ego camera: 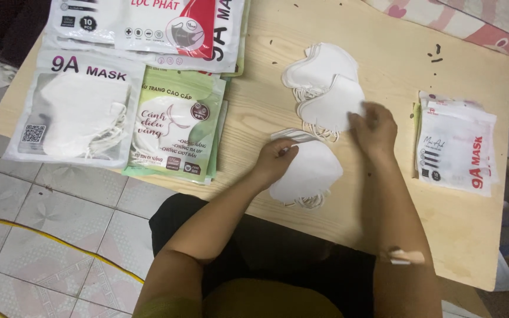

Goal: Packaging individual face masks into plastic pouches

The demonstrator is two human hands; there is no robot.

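Overhead, I logged both hands at work on the pale wooden tabletop (396,70). My left hand (275,160) lay on the near white mask (307,174), which sat flat near the front edge; the fingers were curled and pinched at its ear loops, so that grip was closed on the mask. My right hand (375,126) reached to the pile of white masks (325,82) further back, fingertips closed on the edge of the lowest mask in that pile. Loops trailed loose from both the pile and the near mask.

Judgement on doing this well: the masks looked thin and soft, so I would have taken only one layer at the edge and lifted it clear before dragging, lest two come together. Loops seemed likely to tangle; keeping them on one side would help a neat stack.

Off to the left lay a large clear bag of masks (75,112) and a green-and-white packet (178,126), touching each other. A stack of flat white pouches (455,141) sat well apart to the right.
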